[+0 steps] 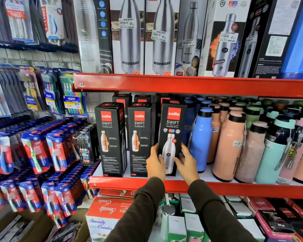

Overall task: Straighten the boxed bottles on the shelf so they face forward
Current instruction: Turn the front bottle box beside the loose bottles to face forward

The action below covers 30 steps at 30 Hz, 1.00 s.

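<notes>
Three black Cello Swift bottle boxes stand at the front of the middle red shelf (217,187). The left box (110,138) and the middle box (140,138) show an orange bottle cutaway and small text. The right box (172,130) shows a steel bottle and faces forward, tilted slightly. My left hand (155,163) grips its lower left edge and my right hand (186,162) grips its lower right edge. More black boxes (122,98) stand behind the front row.
Loose blue (200,142), peach (230,147) and mint bottles crowd the shelf right of the boxes. Boxed steel bottles (129,35) fill the upper shelf. Toothbrush packs (56,151) hang on the left. Red and white boxes (105,215) sit below.
</notes>
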### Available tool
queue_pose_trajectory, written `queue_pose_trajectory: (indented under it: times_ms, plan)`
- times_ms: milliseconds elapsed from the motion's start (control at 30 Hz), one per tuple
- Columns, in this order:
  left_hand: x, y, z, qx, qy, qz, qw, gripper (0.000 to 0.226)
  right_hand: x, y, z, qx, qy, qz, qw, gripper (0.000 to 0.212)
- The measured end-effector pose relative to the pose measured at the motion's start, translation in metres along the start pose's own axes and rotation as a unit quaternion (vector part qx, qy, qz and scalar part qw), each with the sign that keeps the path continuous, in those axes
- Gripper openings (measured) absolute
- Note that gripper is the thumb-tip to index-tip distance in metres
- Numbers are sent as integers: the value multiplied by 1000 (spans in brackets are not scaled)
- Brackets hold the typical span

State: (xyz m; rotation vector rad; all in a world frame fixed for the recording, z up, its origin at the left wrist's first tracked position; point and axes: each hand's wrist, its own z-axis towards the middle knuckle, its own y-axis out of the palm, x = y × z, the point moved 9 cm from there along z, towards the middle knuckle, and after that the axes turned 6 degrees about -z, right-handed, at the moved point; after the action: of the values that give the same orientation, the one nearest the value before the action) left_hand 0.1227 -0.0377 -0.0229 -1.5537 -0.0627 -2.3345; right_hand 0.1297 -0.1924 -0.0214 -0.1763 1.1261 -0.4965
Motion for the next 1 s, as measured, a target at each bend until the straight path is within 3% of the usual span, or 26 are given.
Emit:
queue_pose_trajectory:
  times_ms: [733, 1000]
  plan:
    - [-30, -4, -8, -8, -49, 37, 998, 52, 20, 27, -8, -1, 25, -27, 999, 69]
    - [-7, -24, -21, 22, 50, -27, 998, 37, 19, 8, -14, 83, 20, -31, 996, 55]
